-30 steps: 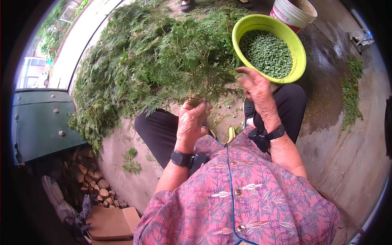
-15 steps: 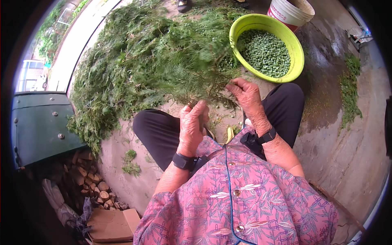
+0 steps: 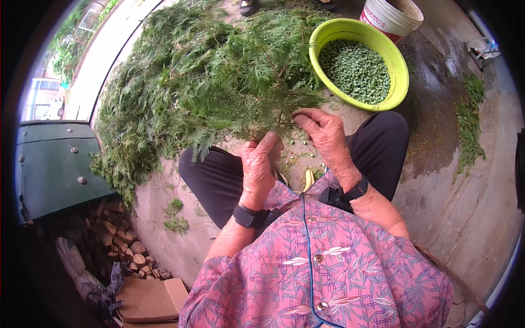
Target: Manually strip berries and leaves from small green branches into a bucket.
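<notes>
My left hand (image 3: 260,167) is closed around the lower stems of a leafy evergreen branch (image 3: 246,106), which spreads away from me over a big heap of similar cuttings (image 3: 164,71). To its right, my right hand (image 3: 326,138) has thumb and forefinger drawn together in a pinch at the branch's right side. What lies between those fingertips is too small to make out. Beyond the right hand stands a lime-green tub (image 3: 402,82) holding many small round green cones or berries (image 3: 355,71).
A white bucket (image 3: 395,17) stands behind the tub. At left are a dark green metal box (image 3: 60,164), chopped firewood (image 3: 134,254) and flattened cardboard (image 3: 150,299). Leaf scraps (image 3: 469,120) lie on the right floor. Someone's shoe (image 3: 247,7) shows at the far edge.
My right hand has moved a little left, closer to the branch's stem. The branch, blurred before, is sharper and its foliage reaches lower at left. My left hand keeps its grip.
</notes>
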`<action>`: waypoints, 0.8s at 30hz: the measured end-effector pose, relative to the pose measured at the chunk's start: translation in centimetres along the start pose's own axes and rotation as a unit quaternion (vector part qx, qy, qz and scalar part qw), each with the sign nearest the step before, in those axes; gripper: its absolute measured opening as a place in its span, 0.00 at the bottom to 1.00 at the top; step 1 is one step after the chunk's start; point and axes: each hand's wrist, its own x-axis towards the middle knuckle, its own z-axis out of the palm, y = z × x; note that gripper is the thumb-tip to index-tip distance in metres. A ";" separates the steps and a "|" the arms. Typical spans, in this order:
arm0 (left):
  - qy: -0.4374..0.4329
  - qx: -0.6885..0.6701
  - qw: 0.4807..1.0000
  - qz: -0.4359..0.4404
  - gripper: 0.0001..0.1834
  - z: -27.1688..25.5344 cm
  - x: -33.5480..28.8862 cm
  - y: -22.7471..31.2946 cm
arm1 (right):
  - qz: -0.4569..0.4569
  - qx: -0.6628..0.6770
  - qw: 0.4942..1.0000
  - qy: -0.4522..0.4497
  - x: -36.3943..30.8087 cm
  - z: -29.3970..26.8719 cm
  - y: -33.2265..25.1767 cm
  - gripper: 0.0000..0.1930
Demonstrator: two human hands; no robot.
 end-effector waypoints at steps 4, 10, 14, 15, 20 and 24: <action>-0.054 0.026 0.998 -0.021 0.05 -0.2 -0.1 0.1 | 0.006 -0.043 0.996 -0.072 0.1 0.3 0.3 0.11; -0.086 0.018 0.996 -0.012 0.05 0.2 -0.1 0.1 | -0.020 -0.055 0.995 -0.084 -0.2 0.4 0.6 0.12; -0.099 0.049 0.994 -0.013 0.06 0.3 -0.4 0.5 | 0.039 0.038 0.994 -0.093 -0.3 0.1 0.3 0.10; -0.108 0.075 0.991 -0.020 0.07 0.2 -0.5 0.6 | 0.091 0.095 0.986 -0.100 -0.4 0.2 0.1 0.10; -0.136 0.147 0.980 -0.017 0.10 0.7 -0.9 0.6 | 0.107 0.153 0.979 -0.082 -0.2 0.3 0.3 0.08; -0.110 0.054 0.992 0.035 0.11 0.4 -0.4 0.2 | 0.136 0.205 0.965 -0.094 -0.3 -0.1 0.2 0.08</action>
